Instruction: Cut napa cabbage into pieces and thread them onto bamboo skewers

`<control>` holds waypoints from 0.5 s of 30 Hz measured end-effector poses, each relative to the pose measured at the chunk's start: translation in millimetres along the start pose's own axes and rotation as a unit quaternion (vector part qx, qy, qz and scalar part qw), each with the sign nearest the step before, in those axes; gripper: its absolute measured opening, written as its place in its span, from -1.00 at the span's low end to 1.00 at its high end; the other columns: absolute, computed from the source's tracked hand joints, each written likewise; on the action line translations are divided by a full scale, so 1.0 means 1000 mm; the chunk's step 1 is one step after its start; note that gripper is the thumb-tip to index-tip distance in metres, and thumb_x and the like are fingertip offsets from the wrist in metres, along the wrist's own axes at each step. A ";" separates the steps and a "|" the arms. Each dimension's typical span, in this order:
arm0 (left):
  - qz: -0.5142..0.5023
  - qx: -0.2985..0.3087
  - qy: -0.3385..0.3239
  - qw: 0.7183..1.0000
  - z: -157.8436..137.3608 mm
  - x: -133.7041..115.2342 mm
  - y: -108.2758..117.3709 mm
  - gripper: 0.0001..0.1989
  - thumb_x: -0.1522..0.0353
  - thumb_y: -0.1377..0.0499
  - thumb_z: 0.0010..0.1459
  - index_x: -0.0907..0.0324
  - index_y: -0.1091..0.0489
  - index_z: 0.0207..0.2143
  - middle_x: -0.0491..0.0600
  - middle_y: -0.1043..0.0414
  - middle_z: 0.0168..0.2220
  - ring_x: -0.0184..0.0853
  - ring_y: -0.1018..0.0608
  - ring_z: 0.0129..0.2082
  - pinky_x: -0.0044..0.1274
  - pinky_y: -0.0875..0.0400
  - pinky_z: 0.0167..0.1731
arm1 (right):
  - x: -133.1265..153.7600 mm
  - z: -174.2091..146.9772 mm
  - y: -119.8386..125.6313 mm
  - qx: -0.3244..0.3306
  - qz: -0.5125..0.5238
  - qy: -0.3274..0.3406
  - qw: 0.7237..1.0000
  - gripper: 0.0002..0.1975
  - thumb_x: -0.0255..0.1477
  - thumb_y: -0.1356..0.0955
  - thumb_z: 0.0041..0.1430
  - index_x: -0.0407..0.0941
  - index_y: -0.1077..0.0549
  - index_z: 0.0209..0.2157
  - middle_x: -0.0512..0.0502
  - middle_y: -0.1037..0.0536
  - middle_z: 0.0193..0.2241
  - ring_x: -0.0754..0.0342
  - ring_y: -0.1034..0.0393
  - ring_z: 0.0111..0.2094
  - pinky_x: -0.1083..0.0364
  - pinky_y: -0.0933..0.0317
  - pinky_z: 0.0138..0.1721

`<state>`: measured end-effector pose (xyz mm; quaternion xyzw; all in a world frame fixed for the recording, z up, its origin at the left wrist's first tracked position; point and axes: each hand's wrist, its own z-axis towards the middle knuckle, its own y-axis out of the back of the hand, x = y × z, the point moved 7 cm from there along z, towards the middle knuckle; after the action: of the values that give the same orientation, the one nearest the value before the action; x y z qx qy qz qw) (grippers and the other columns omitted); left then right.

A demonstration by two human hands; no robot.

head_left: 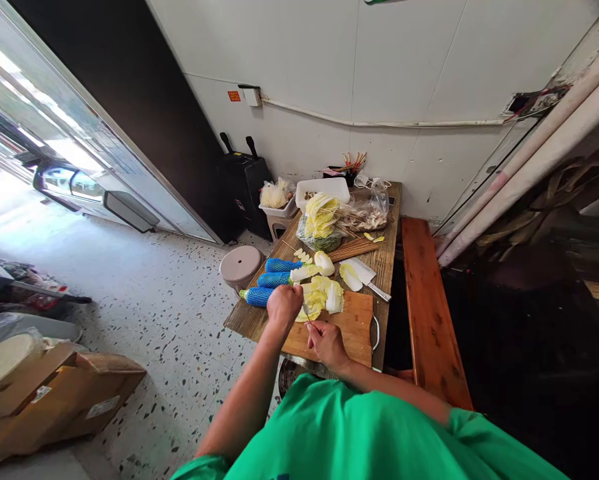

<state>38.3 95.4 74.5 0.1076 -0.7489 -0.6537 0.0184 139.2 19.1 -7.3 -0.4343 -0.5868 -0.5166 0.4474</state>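
Note:
My left hand (285,308) is closed above the left part of a wooden cutting board (352,333); what its fingers hold is hidden. Lower and to the right, my right hand (326,341) pinches a thin stick that looks like a skewer (307,315), its tip pointing up towards the leaves. Pale yellow napa cabbage leaves (316,297) lie on the board just beyond both hands. A cleaver (362,272) rests past the board, a single cabbage leaf (350,276) beside its blade. Several vegetables in blue foam netting (278,279) lie left of the leaves.
Farther back are a bundle of skewers (356,249), a bagged cabbage (322,217), a white tub (324,189) and a bag of mushrooms (372,217). A round stool (242,265) stands left of the table, a wooden bench (432,313) right.

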 end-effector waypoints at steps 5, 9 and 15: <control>0.001 -0.011 0.018 1.000 0.012 0.008 0.008 -0.36 0.12 0.26 0.18 0.31 -0.51 -0.41 0.26 -0.51 -0.37 -0.12 -0.54 -0.30 -0.46 -0.33 -0.39 | 0.004 0.000 0.005 -0.006 -0.022 0.020 1.000 -0.55 -0.31 -0.16 0.20 -0.13 -0.32 -0.72 0.06 -0.30 -0.80 0.22 -0.15 -0.73 0.23 -0.02 -0.62; 0.003 -0.018 0.026 0.999 0.024 0.015 0.013 -0.49 0.24 0.17 0.15 0.32 -0.52 -0.38 0.26 -0.51 -0.34 -0.13 -0.54 -0.27 -0.46 -0.33 -0.35 | 0.010 -0.001 0.003 -0.003 -0.043 0.042 0.998 -0.59 -0.34 -0.16 0.19 -0.13 -0.33 -0.69 0.04 -0.33 -0.77 0.21 -0.19 -0.69 0.23 -0.05 -0.56; 0.008 -0.015 0.027 0.999 0.028 0.015 0.010 -0.54 0.29 0.14 0.14 0.34 -0.52 -0.36 0.27 -0.51 -0.33 -0.13 -0.53 -0.25 -0.47 -0.34 -0.32 | 0.015 -0.002 0.002 0.001 -0.062 0.061 0.996 -0.59 -0.36 -0.16 0.20 -0.13 -0.32 -0.69 0.05 -0.33 -0.76 0.21 -0.19 -0.67 0.22 -0.05 -0.53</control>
<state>17.8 121.3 78.9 0.1191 -0.7392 -0.6614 0.0453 138.2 18.5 8.0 -0.3640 -0.5849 -0.5680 0.4502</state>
